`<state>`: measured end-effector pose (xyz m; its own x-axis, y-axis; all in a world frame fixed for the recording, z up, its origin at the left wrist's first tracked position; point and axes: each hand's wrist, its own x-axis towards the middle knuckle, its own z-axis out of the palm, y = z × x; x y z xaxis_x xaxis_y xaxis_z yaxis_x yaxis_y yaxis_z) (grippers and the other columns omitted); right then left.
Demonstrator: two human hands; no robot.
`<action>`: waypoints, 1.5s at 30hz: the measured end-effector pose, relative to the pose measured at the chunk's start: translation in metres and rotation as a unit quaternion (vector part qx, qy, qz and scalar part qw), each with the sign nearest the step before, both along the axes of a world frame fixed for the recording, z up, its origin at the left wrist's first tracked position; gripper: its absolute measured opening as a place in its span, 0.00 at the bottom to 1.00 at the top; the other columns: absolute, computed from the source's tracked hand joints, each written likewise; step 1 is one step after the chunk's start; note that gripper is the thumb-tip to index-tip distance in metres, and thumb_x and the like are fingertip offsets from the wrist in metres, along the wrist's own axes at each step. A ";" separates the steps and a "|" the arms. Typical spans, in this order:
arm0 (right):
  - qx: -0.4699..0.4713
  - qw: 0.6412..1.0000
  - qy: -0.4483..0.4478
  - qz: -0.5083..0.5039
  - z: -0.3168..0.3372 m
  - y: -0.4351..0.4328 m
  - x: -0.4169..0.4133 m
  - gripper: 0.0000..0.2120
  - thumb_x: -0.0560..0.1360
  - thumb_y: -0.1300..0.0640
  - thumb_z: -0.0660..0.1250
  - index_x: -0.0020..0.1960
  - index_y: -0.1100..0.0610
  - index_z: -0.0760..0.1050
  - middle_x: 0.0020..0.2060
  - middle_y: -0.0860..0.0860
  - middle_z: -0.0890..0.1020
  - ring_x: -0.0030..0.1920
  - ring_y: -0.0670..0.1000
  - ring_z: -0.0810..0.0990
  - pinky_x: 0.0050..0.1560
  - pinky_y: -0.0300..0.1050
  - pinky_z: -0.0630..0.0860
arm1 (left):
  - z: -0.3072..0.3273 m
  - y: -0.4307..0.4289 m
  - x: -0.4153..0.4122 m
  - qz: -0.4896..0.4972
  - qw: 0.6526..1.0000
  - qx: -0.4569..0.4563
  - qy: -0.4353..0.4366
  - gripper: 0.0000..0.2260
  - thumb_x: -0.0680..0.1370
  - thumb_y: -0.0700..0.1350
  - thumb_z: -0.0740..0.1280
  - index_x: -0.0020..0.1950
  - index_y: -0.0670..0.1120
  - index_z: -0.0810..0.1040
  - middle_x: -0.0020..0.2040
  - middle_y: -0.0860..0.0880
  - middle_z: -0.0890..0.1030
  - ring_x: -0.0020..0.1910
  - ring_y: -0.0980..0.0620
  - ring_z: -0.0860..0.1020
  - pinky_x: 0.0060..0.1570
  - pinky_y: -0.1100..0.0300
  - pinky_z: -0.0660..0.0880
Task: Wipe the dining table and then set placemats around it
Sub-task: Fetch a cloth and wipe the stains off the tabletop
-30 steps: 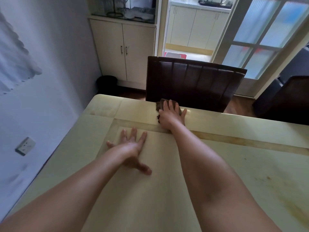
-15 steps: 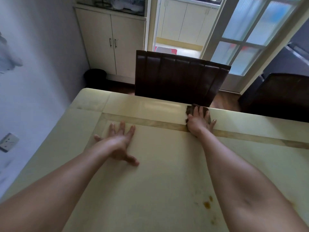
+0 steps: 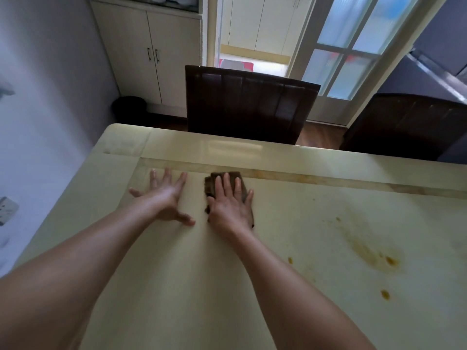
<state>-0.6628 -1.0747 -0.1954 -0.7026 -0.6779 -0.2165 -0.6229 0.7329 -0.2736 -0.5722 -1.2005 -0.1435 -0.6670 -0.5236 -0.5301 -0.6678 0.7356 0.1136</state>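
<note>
Both forearms reach from 6 o'clock up the pale counter (image 3: 278, 248), bare to the elbow, and the two hands lie side by side near its far end. The left hand (image 3: 166, 198) is flat, palm down on the bare surface and holding nothing. Its fingers are straight and fanned toward 12 o'clock, the little finger is splayed to 10 o'clock, and the thumb is stretched out to 4 o'clock. The thumb tip ends just beside the heel of the right hand (image 3: 231, 205), with a narrow strip of counter between them.

The right hand is also flat with straight fingers pointing to 12 o'clock, and it presses down on a dark brown cloth (image 3: 211, 184) without curling round it. The cloth lies folded under the palm. It shows past the fingertips at 12 o'clock and along the hand's 9 o'clock side, and a sliver shows at 4 o'clock by the wrist. Its far edge touches the darker inlaid band (image 3: 328, 180) that crosses the counter.

Orange-brown stains (image 3: 390, 260), a long smear and a few drops, lie at 4 o'clock from the right hand, well apart from the cloth.

Beyond the counter's far edge, at 12 o'clock, a dark padded chair (image 3: 247, 104) is pushed in close, and a second dark chair (image 3: 404, 122) stands at 2 o'clock. A cream cabinet (image 3: 151, 54) stands against the wall at 11 o'clock with a black bin (image 3: 129, 107) at its foot. A glazed door (image 3: 348, 46) is at 1 o'clock. A wall socket (image 3: 6, 209) sits at 9 o'clock on the pale wall.
</note>
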 end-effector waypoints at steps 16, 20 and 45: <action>0.016 0.999 -0.004 -0.048 0.001 0.069 -0.024 0.28 0.81 0.45 0.43 0.77 0.50 0.36 0.75 0.45 0.35 0.75 0.49 0.32 0.69 0.59 0.28 | -0.017 0.059 0.039 -0.066 0.996 0.047 -0.048 0.58 0.61 0.69 0.71 0.73 0.61 0.30 0.73 0.52 0.25 0.73 0.44 0.29 0.63 0.26 0.46; 0.023 0.994 0.004 -0.110 0.001 0.101 -0.031 0.29 0.81 0.45 0.43 0.77 0.51 0.36 0.76 0.47 0.35 0.75 0.50 0.32 0.68 0.59 0.28 | -0.017 0.059 0.039 -0.065 0.996 0.047 -0.039 0.58 0.61 0.68 0.72 0.73 0.60 0.30 0.73 0.52 0.26 0.73 0.44 0.29 0.63 0.26 0.46; 0.051 0.998 -0.024 -0.003 0.009 0.134 0.109 0.30 0.81 0.45 0.44 0.76 0.52 0.33 0.74 0.46 0.32 0.73 0.50 0.28 0.67 0.57 0.25 | -0.024 0.108 0.097 -0.111 0.990 0.028 0.083 0.55 0.62 0.71 0.69 0.74 0.60 0.34 0.76 0.52 0.33 0.75 0.48 0.34 0.68 0.32 0.44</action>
<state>-0.5542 -0.9404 -0.1865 -0.6933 -0.6468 -0.3178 -0.6070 0.7618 -0.2262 -0.4755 -1.0921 -0.1677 -0.8428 -0.3272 -0.4273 -0.4591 0.8514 0.2537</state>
